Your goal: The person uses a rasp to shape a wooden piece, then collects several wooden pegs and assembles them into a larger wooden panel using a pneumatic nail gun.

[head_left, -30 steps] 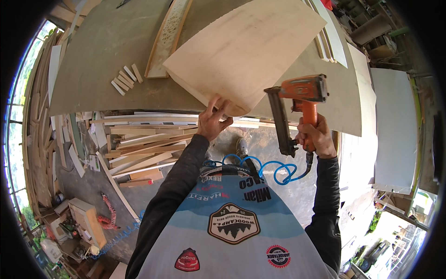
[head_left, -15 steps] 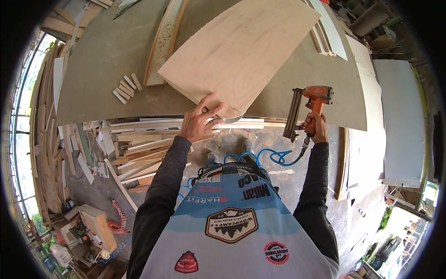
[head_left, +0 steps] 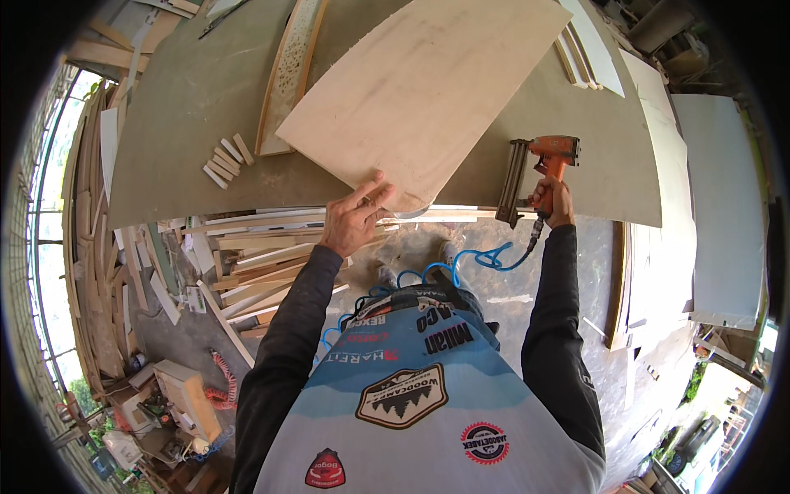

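A pale plywood panel, rounded at its near end, lies slantwise over the workbench. My left hand grips the panel's near left edge; its fingers lie on the top face and the thumb is partly hidden. My right hand is wrapped around the handle of an orange nail gun. The gun's dark magazine points left, above the bench's front edge and apart from the panel. A blue air hose loops from its handle down past my waist.
Several small wood strips lie left of the panel, beside a long wooden frame piece. More narrow strips rest at the far right. Below the bench is a stack of lumber offcuts. Large sheets stand on the right.
The nail gun and my right hand have shifted slightly left and up. My left fingers lie closer together on the panel. The whole view has turned a little.
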### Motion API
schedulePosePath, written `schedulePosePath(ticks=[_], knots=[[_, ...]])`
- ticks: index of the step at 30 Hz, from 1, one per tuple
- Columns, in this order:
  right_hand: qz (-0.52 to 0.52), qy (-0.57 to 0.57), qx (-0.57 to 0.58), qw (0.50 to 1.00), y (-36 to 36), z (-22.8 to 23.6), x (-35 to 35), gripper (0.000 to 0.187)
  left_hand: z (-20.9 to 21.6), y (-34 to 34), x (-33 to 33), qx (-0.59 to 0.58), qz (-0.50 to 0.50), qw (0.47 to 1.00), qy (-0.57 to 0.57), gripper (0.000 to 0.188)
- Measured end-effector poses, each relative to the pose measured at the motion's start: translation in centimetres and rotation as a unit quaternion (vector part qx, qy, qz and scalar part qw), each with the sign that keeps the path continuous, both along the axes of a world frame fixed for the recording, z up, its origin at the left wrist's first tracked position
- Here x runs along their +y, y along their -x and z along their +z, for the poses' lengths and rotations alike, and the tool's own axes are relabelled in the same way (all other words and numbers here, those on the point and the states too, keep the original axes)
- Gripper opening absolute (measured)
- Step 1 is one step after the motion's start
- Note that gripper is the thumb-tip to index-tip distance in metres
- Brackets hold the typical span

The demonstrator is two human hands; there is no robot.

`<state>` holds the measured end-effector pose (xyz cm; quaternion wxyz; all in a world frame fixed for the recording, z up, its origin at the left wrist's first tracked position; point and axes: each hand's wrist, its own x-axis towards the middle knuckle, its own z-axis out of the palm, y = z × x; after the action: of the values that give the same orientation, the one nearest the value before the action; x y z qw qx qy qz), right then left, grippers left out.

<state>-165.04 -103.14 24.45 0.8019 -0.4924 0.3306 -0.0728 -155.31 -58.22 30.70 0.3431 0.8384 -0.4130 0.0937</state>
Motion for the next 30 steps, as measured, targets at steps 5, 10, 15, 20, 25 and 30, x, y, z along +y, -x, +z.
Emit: schedulePosePath(ticks=[5,10,15,20,25,30], knots=[[0.007,-0.022,-0.001,1.0,-0.1,-1.5,-0.9,0.011,0.9,0.4,0.1,0.064,0.004,0.998,-0.014,0.055],[-0.03,0.01,0.023,0.999,0.3,-2.7,-0.6,0.013,1.2,1.7,-0.7,0.039,0.016,0.999,0.009,0.067],[-0.03,0.034,0.049,0.998,0.0,-3.5,-0.6,0.015,-1.5,2.4,-1.9,-0.04,0.087,0.995,-0.012,0.075],[-0.012,0.075,0.083,0.994,-0.5,-4.4,-1.9,0.017,-2.8,2.9,-2.6,-0.007,0.1,0.995,0.021,0.07],[0.13,0.355,0.253,0.891,-1.7,-4.0,-3.7,0.044,-3.9,2.6,-2.9,-0.034,0.101,0.993,0.047,0.069],[0.15,0.597,0.407,0.675,-2.6,1.2,0.3,0.061,-3.8,3.0,-3.0,-0.016,0.128,0.991,0.037,0.068]])
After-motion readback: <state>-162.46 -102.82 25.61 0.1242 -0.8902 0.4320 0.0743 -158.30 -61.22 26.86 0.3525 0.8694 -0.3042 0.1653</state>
